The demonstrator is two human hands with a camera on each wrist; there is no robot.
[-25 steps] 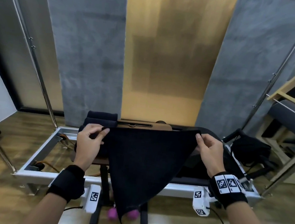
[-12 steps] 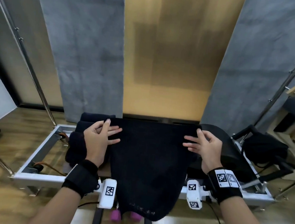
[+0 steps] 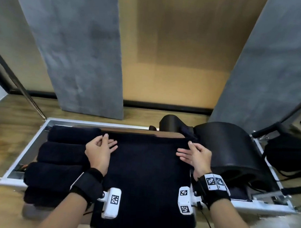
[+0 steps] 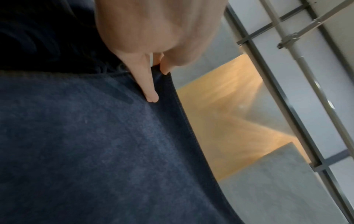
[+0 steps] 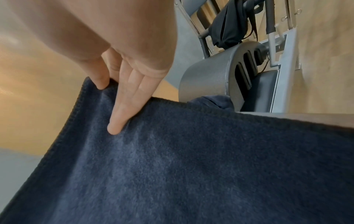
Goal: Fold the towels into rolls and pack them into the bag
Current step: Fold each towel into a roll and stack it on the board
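Observation:
A dark navy towel [image 3: 146,177] lies spread flat on the platform, its near end hanging over the front edge. My left hand [image 3: 109,140] rests on its far left corner and my right hand [image 3: 184,147] on its far right corner. Both hands lie on top with straight fingers. In the left wrist view a finger [image 4: 148,87] presses the towel [image 4: 95,144] beside its hem. In the right wrist view the fingers [image 5: 122,109] lie flat on the towel [image 5: 191,166], thumb at the corner. Several rolled dark towels [image 3: 60,154] lie in a row at the left. A black bag [image 3: 291,157] sits at far right.
A black arched barrel [image 3: 233,152] stands just right of the towel, inside the metal frame [image 3: 32,149]. Grey wall panels [image 3: 78,53] and a slanted metal pole [image 3: 21,88] rise behind. Wooden floor surrounds the frame.
The towel hung from both hands by its top corners a second ago. It has come down flat onto the platform, and both hands have let go of the corners and lie on it.

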